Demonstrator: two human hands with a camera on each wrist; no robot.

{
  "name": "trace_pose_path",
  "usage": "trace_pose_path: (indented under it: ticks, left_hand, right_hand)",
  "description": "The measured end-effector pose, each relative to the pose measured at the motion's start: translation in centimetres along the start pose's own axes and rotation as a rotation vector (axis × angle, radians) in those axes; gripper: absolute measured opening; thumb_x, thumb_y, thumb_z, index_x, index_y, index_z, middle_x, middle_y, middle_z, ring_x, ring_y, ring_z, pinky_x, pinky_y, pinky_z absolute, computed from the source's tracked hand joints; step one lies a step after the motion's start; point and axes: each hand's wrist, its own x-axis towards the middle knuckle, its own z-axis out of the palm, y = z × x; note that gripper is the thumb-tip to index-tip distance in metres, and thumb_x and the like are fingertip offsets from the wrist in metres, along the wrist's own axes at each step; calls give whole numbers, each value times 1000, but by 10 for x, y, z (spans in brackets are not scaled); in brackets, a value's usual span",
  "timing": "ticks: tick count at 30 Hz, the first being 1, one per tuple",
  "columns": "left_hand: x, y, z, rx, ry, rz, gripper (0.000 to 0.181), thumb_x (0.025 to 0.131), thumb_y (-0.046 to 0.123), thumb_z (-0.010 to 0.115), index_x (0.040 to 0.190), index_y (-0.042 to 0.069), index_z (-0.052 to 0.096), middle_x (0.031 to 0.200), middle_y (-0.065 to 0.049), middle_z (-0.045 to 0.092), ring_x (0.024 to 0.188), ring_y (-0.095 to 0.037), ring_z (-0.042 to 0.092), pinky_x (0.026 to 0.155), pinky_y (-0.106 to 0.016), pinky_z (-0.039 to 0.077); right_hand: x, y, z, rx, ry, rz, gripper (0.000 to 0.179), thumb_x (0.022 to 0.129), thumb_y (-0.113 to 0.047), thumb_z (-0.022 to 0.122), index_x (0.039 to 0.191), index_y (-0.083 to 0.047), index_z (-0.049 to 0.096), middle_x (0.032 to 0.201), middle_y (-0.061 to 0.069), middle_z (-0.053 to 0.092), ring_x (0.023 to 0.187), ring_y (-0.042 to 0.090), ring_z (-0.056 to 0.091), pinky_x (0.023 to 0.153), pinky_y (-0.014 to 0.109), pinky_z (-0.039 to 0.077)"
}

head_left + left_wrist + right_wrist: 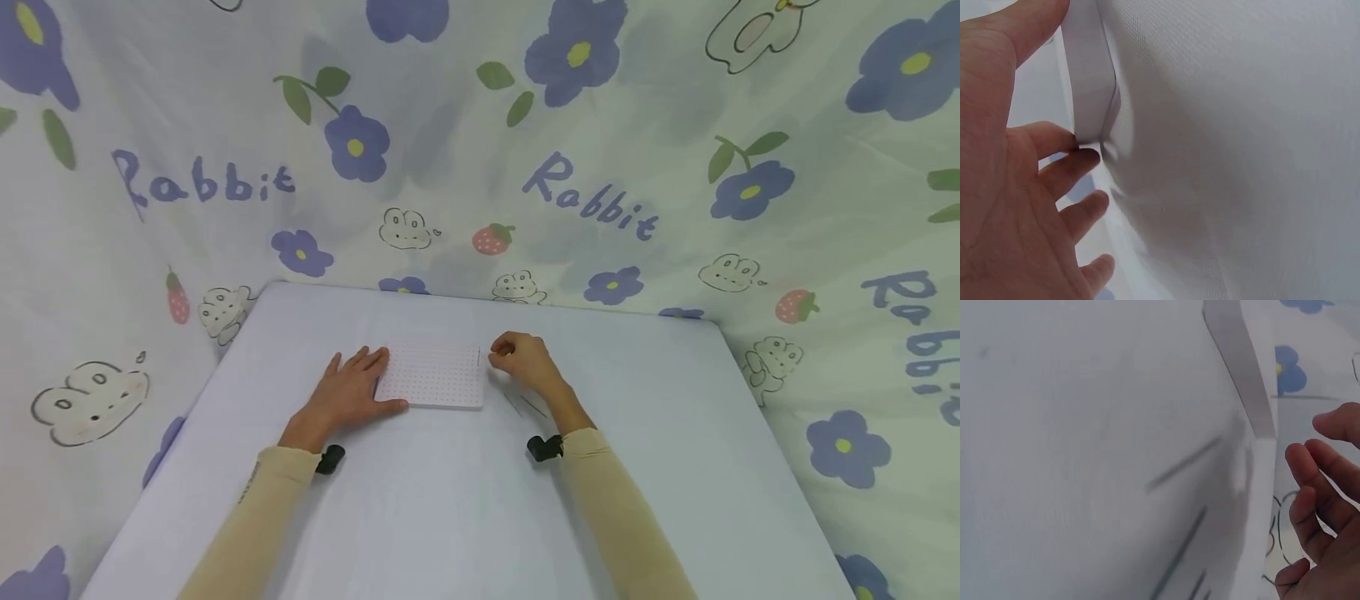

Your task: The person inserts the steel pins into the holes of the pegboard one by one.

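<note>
A flat white board point(431, 379) with rows of small dots or holes lies on the table. My left hand point(348, 393) rests against its left side, fingers spread, with the thumb along the near edge. In the left wrist view, the fingers point(1082, 215) are fairly straight beside the board's white side wall point(1090, 75). Just past the right edge hovers my right hand point(525, 362), loosely bent. A gap shows between its thumb and fingertips point(1300, 459), with nothing visible there. One thin dark stick point(1304, 397) rises from the board near that hand.
On the white table point(420, 517), thin dark sticks point(534, 406) lie right of the board, under the right forearm. They look blurred in the right wrist view. A patterned cloth point(450, 167) hangs behind and at both sides.
</note>
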Motion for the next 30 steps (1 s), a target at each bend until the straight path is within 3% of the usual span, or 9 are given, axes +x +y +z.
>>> trace_pose_path:
  ticks: [7,15,22,30]
  left_hand:
    - [2,0,0,-6,-2,4,113,82,78,60,157,-1,29,162,-18,32,150,-43,24,117,-71,8]
    - [3,0,-1,-5,-9,11,113,83,78,60,157,-2,28,162,-20,31,149,-45,23,116,-71,7]
    - [3,1,-3,-7,-24,5,113,83,77,59,157,-2,26,162,-20,29,150,-45,21,116,-71,5]
    - [4,2,-2,-5,-30,5,113,84,76,60,157,-2,26,162,-22,29,150,-46,21,116,-71,5]
  right_hand:
    - [-18,13,-36,-44,41,-8,46,90,-41,74,125,-12,71,107,-1,73,92,18,65,71,33,53]
    - [-38,41,-64,-114,61,65,48,91,-44,72,129,-14,70,117,1,73,102,22,65,77,38,54]
    - [-56,61,-69,-173,67,138,41,90,-40,74,124,-16,73,114,2,73,104,25,66,82,45,53]
    - [-72,74,-59,-224,81,200,34,88,-36,77,116,-18,77,108,-1,74,112,30,64,100,66,39]
